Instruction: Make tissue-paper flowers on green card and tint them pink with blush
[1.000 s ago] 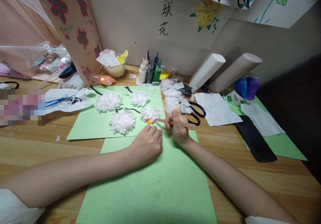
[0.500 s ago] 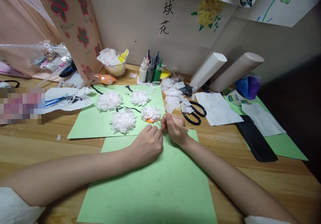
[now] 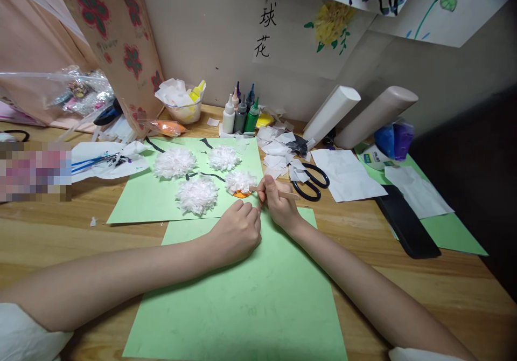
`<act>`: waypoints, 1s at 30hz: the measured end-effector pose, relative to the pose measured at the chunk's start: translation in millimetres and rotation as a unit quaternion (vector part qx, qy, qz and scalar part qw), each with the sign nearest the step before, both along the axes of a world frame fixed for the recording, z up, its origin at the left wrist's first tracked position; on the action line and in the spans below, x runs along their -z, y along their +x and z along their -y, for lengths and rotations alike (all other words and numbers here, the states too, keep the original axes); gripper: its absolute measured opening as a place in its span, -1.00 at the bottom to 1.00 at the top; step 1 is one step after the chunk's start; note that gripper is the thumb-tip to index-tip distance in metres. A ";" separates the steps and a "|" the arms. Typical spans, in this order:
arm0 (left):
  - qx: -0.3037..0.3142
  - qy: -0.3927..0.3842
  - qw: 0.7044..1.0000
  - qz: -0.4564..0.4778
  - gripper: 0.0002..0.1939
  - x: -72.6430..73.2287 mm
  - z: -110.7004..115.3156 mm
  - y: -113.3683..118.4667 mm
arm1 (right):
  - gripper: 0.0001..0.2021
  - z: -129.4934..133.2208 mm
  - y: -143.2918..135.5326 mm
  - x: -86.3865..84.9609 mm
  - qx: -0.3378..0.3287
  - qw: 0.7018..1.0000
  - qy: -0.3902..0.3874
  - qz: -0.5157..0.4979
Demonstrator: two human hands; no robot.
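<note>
My right hand (image 3: 278, 199) grips a wooden craft stick (image 3: 288, 195), its tip at an orange patch (image 3: 242, 194) under the small white paper flower (image 3: 240, 182). Closed and resting beside it on the paper is my left hand (image 3: 239, 229); whether it holds anything is hidden. Several fluffy white tissue-paper flowers (image 3: 197, 195) sit on the upper green sheet (image 3: 139, 207), with short black strips near them. A second green sheet (image 3: 238, 307) lies under my forearms.
Black-handled scissors (image 3: 311, 182) and white paper scraps (image 3: 277, 143) lie right of the flowers. Small paint bottles (image 3: 240, 117) and a bowl of paper (image 3: 181, 102) stand along the wall. A black phone-like slab (image 3: 407, 223) rests at right, thin blue-handled tools (image 3: 91, 162) at left.
My right hand has tilted the craft stick slightly flatter at the orange patch. My left hand stays in place; the whole view has shifted slightly.
</note>
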State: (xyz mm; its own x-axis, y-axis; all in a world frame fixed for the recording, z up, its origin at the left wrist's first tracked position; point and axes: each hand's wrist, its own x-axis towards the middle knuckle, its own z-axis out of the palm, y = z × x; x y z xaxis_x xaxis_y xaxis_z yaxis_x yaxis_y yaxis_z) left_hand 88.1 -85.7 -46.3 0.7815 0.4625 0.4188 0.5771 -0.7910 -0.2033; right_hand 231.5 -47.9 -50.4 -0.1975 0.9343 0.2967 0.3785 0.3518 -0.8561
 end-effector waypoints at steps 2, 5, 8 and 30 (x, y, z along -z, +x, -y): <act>-0.002 -0.005 1.000 -0.003 -0.81 0.0 0.4 -0.2 | -0.51 2.4 -0.4 -0.9 -0.012 0.999 0.039 0.015; -0.003 -0.013 1.000 -0.012 -0.82 0.8 0.8 -1.0 | -0.52 6.1 2.2 -2.0 -0.029 0.990 0.138 0.026; -0.002 -0.014 1.000 -0.023 -0.82 2.0 1.0 -2.3 | -0.58 2.2 12.6 -3.2 -0.012 0.976 0.214 0.034; -0.020 -0.088 0.994 -0.057 -0.65 0.7 1.3 -2.4 | -0.85 -13.9 28.5 -10.2 0.049 0.996 0.060 -0.035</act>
